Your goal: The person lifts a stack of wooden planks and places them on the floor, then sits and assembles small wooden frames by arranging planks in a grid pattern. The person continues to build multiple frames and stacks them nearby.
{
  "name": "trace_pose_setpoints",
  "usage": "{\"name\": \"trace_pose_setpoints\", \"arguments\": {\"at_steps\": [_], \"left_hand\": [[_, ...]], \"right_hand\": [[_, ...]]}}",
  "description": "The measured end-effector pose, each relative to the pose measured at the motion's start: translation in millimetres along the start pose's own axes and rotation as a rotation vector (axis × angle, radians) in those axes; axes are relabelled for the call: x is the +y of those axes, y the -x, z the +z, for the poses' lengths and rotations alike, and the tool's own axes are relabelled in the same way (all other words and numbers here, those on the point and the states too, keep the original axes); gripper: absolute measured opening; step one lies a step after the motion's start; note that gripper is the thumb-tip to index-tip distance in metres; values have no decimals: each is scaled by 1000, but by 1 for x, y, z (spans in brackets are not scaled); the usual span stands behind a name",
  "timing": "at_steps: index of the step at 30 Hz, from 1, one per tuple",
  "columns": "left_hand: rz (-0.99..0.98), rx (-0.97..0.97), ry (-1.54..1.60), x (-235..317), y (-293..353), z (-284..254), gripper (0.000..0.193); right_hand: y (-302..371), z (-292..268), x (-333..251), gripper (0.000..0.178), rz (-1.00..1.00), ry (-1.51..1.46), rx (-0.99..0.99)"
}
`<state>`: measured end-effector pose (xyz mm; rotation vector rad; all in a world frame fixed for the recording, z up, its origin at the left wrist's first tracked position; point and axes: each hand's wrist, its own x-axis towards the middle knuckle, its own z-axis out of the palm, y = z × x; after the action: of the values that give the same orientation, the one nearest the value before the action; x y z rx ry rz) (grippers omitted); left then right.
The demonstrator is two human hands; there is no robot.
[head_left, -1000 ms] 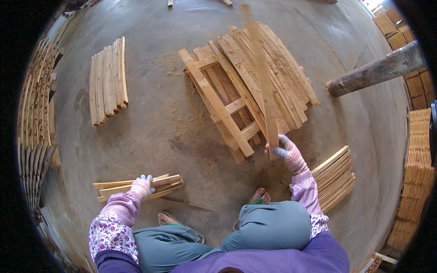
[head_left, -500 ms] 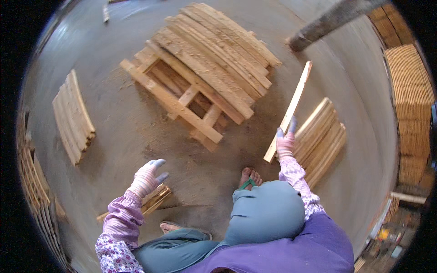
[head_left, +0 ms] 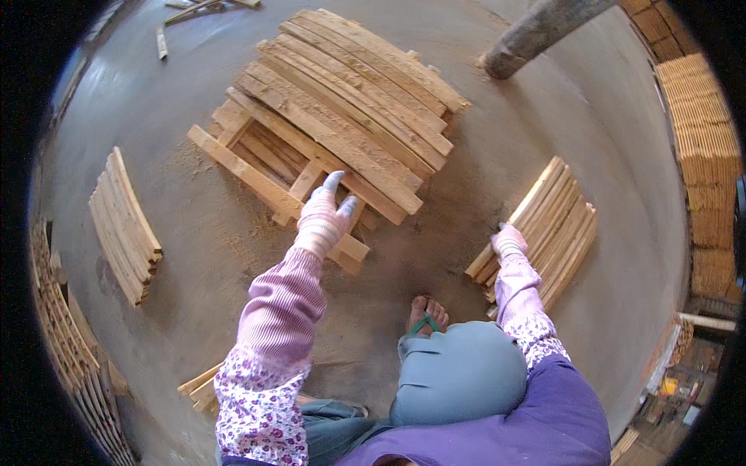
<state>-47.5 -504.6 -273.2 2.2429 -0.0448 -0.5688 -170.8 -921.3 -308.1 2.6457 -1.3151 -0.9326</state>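
A large pile of sawdust-covered wooden slats (head_left: 342, 101) lies crosswise on supporting timbers in front of me. My left hand (head_left: 325, 217), in a striped glove with grey fingertips, reaches over the near end of the pile. Its thumb and fingers are apart and nothing is between them. At the right, my gloved right hand (head_left: 510, 239) grips a wooden slat (head_left: 536, 196) along the left edge of a smaller slat stack (head_left: 566, 237). Part of that slat is hidden under the hand.
Another slat stack (head_left: 124, 225) stands at the left. Short wood pieces (head_left: 200, 387) lie near my left forearm. A thick post (head_left: 544, 39) rises at the far right. Tall stacked slats (head_left: 703, 155) line the right side. Loose sticks (head_left: 190, 12) lie at the far left.
My right hand has brought the slat down and right onto the edge of the right stack. My left hand has moved up and right from the low left to the large pile.
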Motion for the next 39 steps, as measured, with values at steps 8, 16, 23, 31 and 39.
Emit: {"name": "trace_pose_setpoints", "arguments": {"at_steps": [8, 16, 23, 31, 39], "left_hand": [[42, 257, 598, -35, -38, 28, 34], [191, 125, 834, 17, 61, 68, 26], [203, 62, 308, 34, 64, 61, 59], [-183, 178, -25, 103, 4, 72, 110], [-223, 164, 165, 93, 14, 70, 105]], "right_hand": [[103, -79, -123, 50, -940, -639, 179], [159, -106, -204, 59, -1296, -777, -230], [124, -64, -147, 43, -1196, -1090, 199], [-37, -19, -37, 61, -162, -330, 538], [-51, -20, -26, 71, 188, 50, 142]]}}
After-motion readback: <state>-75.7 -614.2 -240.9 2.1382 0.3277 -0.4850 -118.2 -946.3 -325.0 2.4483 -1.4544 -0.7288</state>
